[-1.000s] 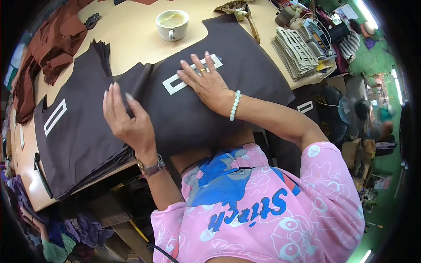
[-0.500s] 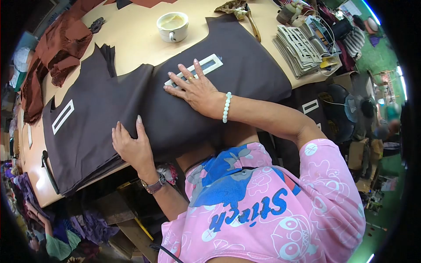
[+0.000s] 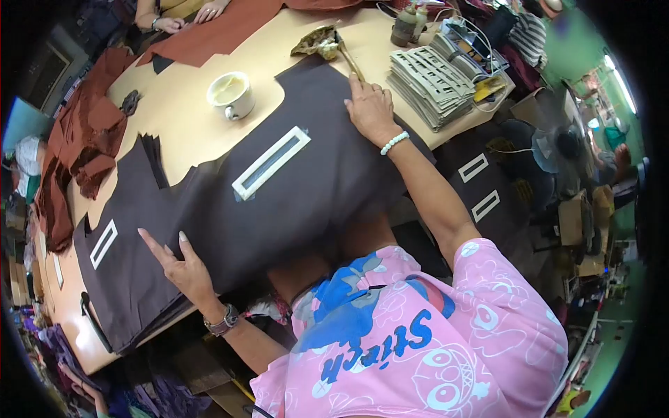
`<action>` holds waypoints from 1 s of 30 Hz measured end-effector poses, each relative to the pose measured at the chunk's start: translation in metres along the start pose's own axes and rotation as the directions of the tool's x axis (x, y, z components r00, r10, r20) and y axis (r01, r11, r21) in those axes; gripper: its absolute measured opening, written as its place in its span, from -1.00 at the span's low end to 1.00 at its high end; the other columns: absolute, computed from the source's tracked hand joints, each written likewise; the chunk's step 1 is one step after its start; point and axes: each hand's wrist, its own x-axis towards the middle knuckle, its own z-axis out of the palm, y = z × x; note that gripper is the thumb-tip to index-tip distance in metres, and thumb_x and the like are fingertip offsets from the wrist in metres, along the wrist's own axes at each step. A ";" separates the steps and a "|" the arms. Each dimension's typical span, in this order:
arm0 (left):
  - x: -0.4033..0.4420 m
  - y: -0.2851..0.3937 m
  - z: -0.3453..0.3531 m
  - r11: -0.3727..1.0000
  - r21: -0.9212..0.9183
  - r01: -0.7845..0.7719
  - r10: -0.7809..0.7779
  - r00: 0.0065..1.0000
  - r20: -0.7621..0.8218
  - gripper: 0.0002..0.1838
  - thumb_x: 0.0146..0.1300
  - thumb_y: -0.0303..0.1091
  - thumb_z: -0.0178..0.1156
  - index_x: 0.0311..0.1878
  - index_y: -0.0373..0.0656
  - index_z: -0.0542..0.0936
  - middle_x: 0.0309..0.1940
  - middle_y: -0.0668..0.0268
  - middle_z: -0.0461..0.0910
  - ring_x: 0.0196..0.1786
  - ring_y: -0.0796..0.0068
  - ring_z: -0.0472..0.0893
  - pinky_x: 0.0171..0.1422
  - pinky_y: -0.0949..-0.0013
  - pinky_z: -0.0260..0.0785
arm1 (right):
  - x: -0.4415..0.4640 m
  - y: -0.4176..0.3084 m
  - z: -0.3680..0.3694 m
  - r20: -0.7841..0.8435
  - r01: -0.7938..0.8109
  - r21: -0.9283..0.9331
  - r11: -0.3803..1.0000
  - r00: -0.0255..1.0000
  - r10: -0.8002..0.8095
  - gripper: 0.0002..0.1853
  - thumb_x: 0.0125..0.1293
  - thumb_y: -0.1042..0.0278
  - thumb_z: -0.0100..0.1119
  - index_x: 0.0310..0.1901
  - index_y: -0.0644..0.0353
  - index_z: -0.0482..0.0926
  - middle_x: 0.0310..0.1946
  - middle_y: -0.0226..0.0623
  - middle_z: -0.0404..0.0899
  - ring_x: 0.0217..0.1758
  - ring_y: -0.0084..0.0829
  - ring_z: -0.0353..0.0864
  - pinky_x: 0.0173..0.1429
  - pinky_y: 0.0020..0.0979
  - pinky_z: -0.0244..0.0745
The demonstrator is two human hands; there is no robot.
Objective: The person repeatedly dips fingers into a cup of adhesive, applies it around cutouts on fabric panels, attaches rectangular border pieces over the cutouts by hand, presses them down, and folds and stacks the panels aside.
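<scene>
Dark brown fabric pieces (image 3: pixel 334 167) lie stacked on the table and drape over its near edge. A long white rectangular frame (image 3: pixel 261 174) rests on the fabric, with a smaller white frame (image 3: pixel 104 244) farther left. My left hand (image 3: pixel 185 272) is open, fingers spread, against the fabric between the two frames. At the fabric's upper right edge is my right hand (image 3: pixel 371 110), its index finger extended to the end of a brush handle (image 3: pixel 350 61); no firm hold shows. The brush head lies on a crumpled, stained scrap (image 3: pixel 317 43).
A white cup (image 3: pixel 231 96) of pale paste stands behind the fabric. Stacked card templates (image 3: pixel 432 80) and bottles (image 3: pixel 404 28) are at right. Rust-red cloth (image 3: pixel 83 146) lies left and at the back, near another person's hands (image 3: pixel 209 10). Black scissors (image 3: pixel 94 320) lie at the near left.
My right hand has left the long white frame and moved away and right to the brush handle. My left hand remains over the fabric, fingers spread. The camera view has shifted.
</scene>
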 end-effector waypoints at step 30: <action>0.011 -0.010 -0.004 0.977 -0.195 0.087 -0.057 0.986 0.155 -0.52 0.21 -0.66 0.00 0.24 -0.30 0.39 0.15 0.18 0.47 0.10 0.49 0.47 0.22 0.48 0.24 | 0.033 -0.014 0.047 -0.190 -0.022 0.299 0.954 0.978 0.082 -0.48 0.08 0.36 0.23 0.12 0.17 0.37 -0.31 -0.11 0.60 -0.11 -0.13 0.57 0.03 -0.12 0.36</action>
